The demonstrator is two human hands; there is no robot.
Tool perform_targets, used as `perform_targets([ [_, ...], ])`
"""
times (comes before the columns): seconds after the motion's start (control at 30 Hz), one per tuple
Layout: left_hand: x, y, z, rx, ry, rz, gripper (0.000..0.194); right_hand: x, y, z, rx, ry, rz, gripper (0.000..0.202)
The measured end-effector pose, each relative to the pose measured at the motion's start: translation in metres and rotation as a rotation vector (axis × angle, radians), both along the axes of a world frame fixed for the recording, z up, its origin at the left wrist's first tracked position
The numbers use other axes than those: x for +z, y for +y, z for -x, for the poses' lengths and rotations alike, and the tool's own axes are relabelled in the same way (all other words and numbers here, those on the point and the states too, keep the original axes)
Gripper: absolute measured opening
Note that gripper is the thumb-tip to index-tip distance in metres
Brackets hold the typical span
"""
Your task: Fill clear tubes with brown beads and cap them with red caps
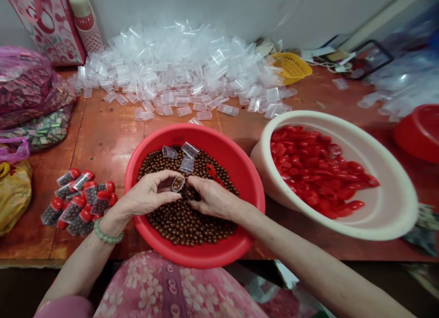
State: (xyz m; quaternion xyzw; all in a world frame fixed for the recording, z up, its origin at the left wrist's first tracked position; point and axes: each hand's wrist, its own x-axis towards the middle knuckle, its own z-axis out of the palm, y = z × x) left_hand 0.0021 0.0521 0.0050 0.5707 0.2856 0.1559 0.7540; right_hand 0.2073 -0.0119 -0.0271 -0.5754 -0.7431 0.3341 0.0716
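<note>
Between the thumb and fingers of my left hand [156, 190] is a small clear plastic case [178, 184], its open end up, with a few brown balls inside. My right hand [212, 196] is close beside it, fingers curled round some brown balls [190, 193]. Both hands are over a red basin [247, 180] holding a heap of brown balls [192, 229]. On the heap lie clear cases [187, 164] and a red scoop-like piece [213, 174], partly hidden by my right hand.
At left lie filled cases with red caps [73, 208]. To the right, a white basin [391, 208] holds red caps [308, 171]. Clear cases [185, 75] are heaped at the back, near a yellow basket [291, 67]. Plastic bags [27, 84] and a bottle [85, 23] stand far left.
</note>
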Motion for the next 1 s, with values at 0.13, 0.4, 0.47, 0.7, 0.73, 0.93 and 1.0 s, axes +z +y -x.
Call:
perform_targets([
  [0.13,-0.003,0.001,0.003,-0.009,-0.025,-0.002,0.033,0.001,-0.003,0.001,0.01,-0.037,-0.009,0.017],
  [0.4,-0.004,-0.004,0.009,0.101,-0.163,0.289,0.046,0.031,-0.013,-0.008,0.052,-0.176,-0.076,0.049],
  [0.47,-0.003,-0.005,0.009,0.111,-0.186,0.321,0.049,0.047,-0.012,-0.008,0.036,-0.173,-0.126,0.042],
  [0.7,-0.004,-0.006,0.008,0.115,-0.192,0.251,0.043,0.081,0.011,0.01,0.112,0.262,-0.295,0.038],
  [0.73,-0.004,-0.006,0.008,0.116,-0.185,0.237,0.042,0.081,0.015,0.013,0.13,0.285,-0.289,0.036],
  [0.93,-0.006,-0.005,0.009,0.113,-0.196,0.248,0.036,0.075,0.034,0.015,0.222,0.323,-0.224,0.029],
  [1.0,-0.006,-0.004,0.009,0.108,-0.194,0.267,0.033,0.074,0.037,0.012,0.229,0.324,-0.207,0.026],
])
